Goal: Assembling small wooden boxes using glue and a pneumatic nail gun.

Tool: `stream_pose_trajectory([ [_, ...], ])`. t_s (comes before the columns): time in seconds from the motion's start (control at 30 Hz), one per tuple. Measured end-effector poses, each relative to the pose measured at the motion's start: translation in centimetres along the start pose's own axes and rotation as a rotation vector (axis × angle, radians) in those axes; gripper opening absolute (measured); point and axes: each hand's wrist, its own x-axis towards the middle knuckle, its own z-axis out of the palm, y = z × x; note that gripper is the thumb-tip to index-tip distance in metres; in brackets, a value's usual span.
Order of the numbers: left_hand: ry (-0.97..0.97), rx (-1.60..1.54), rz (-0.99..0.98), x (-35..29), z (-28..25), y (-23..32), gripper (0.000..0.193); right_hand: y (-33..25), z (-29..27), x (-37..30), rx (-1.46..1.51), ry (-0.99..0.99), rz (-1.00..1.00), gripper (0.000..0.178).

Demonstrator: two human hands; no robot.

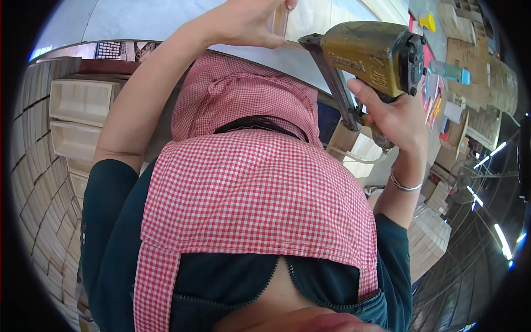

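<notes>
1. Head view, mostly filled by a red-and-white checked apron point(249, 193) over a dark teal top, bent toward a pale work surface point(287, 55) at the frame's top.
2. Stacked pale wooden boxes point(77, 105) along the left rim; more wooden stacks point(431, 232) at lower right, cardboard and clutter beyond.
3. Yellow-brown pneumatic nail gun point(370, 52) at upper right, nose and long thin magazine angled down toward the work surface. Likely heavy and front-weighted, rigid metal, worn but not slippery; best held at the handle below the body, finger kept clear of the trigger.
4. Right hand point(395, 119), metal bangle point(404, 185) at the wrist, wrapped closed around the gun's handle, index finger lying along the body.
5. Left hand point(243, 25) pressed flat, fingers bent over a light wooden strip point(279, 19) standing on the work surface; grip loose, more steadying than clamping. Strip probably light, stiff, liable to split near its ends; best pinned well away from the gun's nose.
6. Clear air hose point(359, 157) looping below the gun.
</notes>
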Motion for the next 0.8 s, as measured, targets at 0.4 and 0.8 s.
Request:
stream_pose_trajectory([
  [0.4,0.088,-0.092,0.051,2.3,-0.9,3.0,0.051,-2.9,-2.3,-0.4,0.026,0.017,0.366,0.033],
  [0.8,0.558,0.196,0.256,-2.0,-3.7,3.1,0.063,-7.1,-3.5,1.2,0.084,0.075,0.272,0.032],
])
